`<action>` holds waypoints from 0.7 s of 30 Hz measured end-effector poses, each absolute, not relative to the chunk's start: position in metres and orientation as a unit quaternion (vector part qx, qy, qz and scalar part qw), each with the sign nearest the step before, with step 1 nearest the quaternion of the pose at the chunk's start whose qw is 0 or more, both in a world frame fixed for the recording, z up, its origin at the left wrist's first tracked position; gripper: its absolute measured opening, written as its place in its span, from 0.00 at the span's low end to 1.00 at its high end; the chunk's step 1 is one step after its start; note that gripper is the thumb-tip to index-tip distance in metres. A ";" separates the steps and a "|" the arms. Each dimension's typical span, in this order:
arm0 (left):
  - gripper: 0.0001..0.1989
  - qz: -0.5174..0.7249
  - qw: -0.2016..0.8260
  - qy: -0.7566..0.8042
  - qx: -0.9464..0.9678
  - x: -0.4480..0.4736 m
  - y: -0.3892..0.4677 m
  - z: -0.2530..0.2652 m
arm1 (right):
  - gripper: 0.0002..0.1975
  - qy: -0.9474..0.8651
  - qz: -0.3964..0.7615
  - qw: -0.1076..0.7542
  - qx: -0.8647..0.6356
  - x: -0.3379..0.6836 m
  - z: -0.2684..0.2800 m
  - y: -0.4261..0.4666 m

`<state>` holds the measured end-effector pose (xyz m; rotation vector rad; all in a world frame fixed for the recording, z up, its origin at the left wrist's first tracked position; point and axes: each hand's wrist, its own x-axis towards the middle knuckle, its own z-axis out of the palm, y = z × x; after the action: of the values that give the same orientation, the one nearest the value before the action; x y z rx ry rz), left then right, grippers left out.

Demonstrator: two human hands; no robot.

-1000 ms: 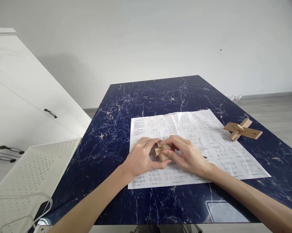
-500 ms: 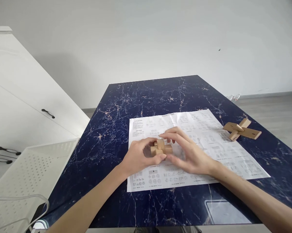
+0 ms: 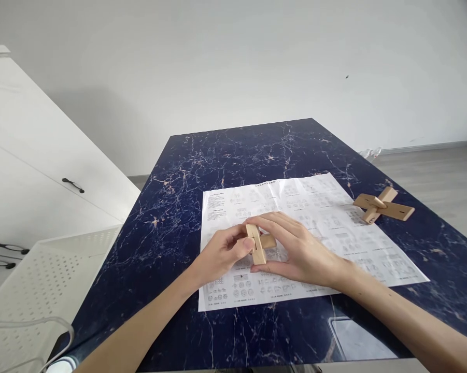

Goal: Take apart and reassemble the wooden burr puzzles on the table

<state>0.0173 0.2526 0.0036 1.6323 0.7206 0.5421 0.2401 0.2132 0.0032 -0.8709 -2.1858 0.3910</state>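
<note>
Both hands grip a small wooden interlocking puzzle (image 3: 257, 247) above a printed sheet. My left hand (image 3: 225, 254) is closed on its left side, the thumb pressing on the front of the crossed blocks. With fingertips at the top end and thumb at the bottom end of the upright block, my right hand (image 3: 293, 251) pinches it. A short block end sticks out to the right between the two hands. The white instruction sheet (image 3: 314, 207), covered in small diagrams, lies flat under the hands. The puzzle's back and lower side are hidden by fingers.
To the right, a second wooden cross-shaped puzzle (image 3: 383, 205) overlaps the sheet's edge area on the dark blue marbled table (image 3: 233, 155). White cabinets (image 3: 42, 140) and a perforated white panel (image 3: 50, 269) with a cable (image 3: 31, 324) stand at left. A pale wall is behind.
The puzzle has been turned, so a long upright block now faces me. My right hand has closed in from loosely apart to pinching the block's ends. The view has shifted slightly.
</note>
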 end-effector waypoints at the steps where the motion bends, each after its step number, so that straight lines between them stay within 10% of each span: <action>1: 0.28 0.233 0.596 0.316 0.701 0.017 0.253 0.003 | 0.33 -0.849 0.146 0.377 -0.340 0.239 0.003 0.213; 21: 0.31 0.244 0.596 0.317 0.696 0.019 0.256 0.006 | 0.36 -0.801 0.198 0.461 -0.327 0.235 0.008 0.206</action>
<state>0.0187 0.2560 0.0057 1.6163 0.7369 0.5675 0.2349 0.2057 0.0081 -0.8039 -1.9700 0.4874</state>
